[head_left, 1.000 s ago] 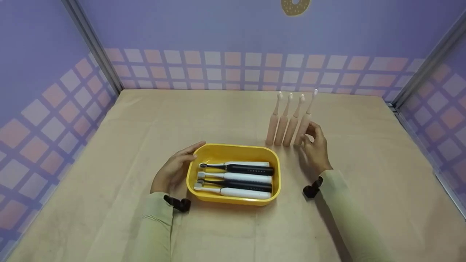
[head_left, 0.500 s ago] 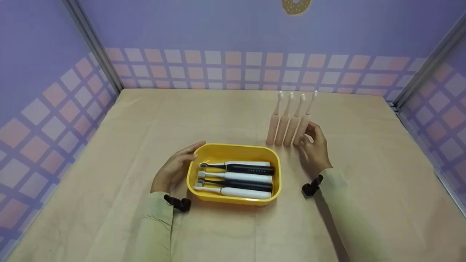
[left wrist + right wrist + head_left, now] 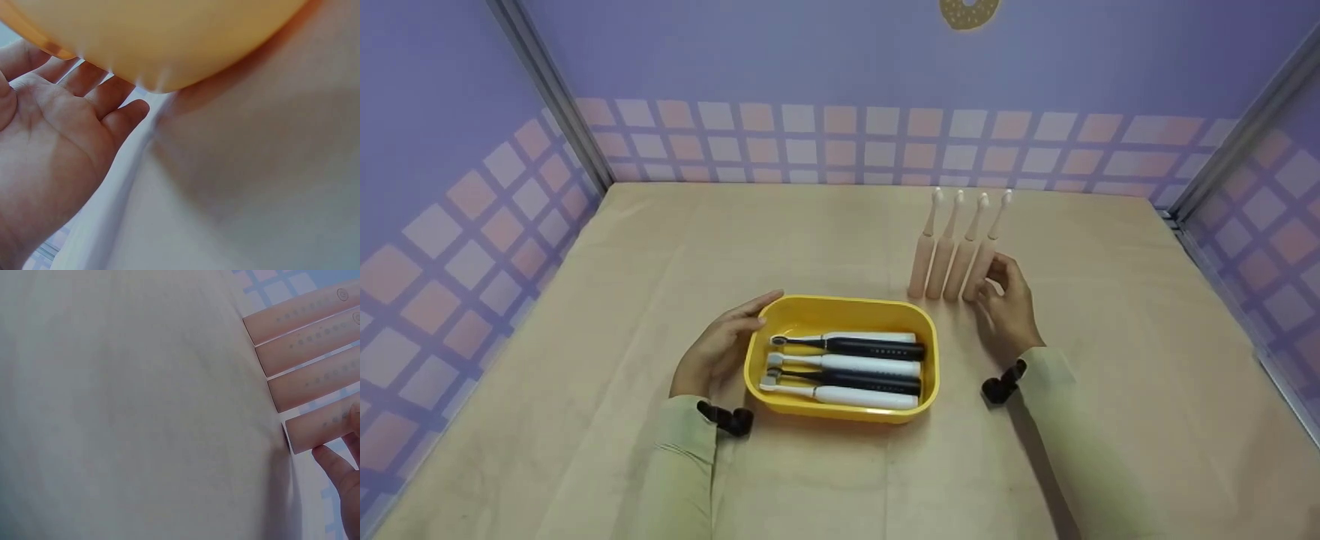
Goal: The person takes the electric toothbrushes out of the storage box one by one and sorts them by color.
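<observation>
My left hand (image 3: 716,349) rests against the left end of a yellow plastic bin (image 3: 844,415), thumb at the rim and fingers, fairly straight, along its outer wall. Black and white electric toothbrushes, among them a black one (image 3: 877,349) and a white one (image 3: 866,397), lie side by side in the bin with heads to the left. Behind it, several pink electric toothbrushes, such as the leftmost (image 3: 921,266), stand upright in a row. At the row's right end my right hand (image 3: 1011,307) pinches a pink electric toothbrush (image 3: 315,430) low on its handle; its base looks just off or at the tabletop.
A beige cloth (image 3: 697,247) covers the table. Purple wall panels with a checked band (image 3: 840,142) close off the back and sides, with metal posts (image 3: 547,90) at the corners. Both wrists carry small black cameras (image 3: 1001,386).
The pink toothbrush in my right hand has come down slightly and tilts less, closer in line with its neighbours. My left hand and the bin stay in place.
</observation>
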### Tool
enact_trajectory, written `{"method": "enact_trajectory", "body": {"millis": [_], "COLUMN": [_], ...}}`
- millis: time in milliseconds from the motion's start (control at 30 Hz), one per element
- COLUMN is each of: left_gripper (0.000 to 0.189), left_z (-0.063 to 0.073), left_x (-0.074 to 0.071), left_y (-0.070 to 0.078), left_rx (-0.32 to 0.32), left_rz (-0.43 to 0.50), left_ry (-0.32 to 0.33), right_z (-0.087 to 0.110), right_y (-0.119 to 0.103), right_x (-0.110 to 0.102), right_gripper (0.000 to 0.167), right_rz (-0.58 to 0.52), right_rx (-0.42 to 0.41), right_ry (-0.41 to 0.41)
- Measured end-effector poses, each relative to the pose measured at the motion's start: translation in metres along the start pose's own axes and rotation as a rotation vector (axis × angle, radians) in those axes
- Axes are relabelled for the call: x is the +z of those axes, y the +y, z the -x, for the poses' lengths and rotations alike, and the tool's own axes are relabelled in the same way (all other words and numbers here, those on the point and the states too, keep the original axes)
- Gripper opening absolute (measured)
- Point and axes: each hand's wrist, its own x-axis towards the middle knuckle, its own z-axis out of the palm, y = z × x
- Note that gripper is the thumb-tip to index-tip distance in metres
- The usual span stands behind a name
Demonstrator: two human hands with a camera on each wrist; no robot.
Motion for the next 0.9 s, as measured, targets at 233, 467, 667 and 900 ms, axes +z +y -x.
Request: {"method": "enact_trajectory", "body": {"millis": [233,467,667,900], "left_gripper": [0.053,0.053,0.054,0.054], "left_z": [0.0009,0.0009,0.0001,-0.0003], "left_x": [0.0001,-0.0001,-0.0008,0.0003], "left_y": [0.0005,-0.0001,-0.0003,0.0005], "left_rx": [-0.006,-0.012,-0.005,-0.009], "left_rz": [0.011,0.016,0.004,0.006], "left_ry": [0.008,0.007,-0.003,0.001], "right_z": [-0.0005,0.0004,0.0014,0.0021], "right_y": [0.0024,0.0018,0.0007,0.0005], "right_x": [0.0004,0.0004,-0.0014,-0.0041], "right_gripper": [0.043,0.042,0.041,0.044], "right_rz": [0.026,0.054,0.081,0.11], "right_rx": [-0.002,0.017,0.012,0.03], "right_ry": [0.009,-0.003,-0.005,-0.012]}}
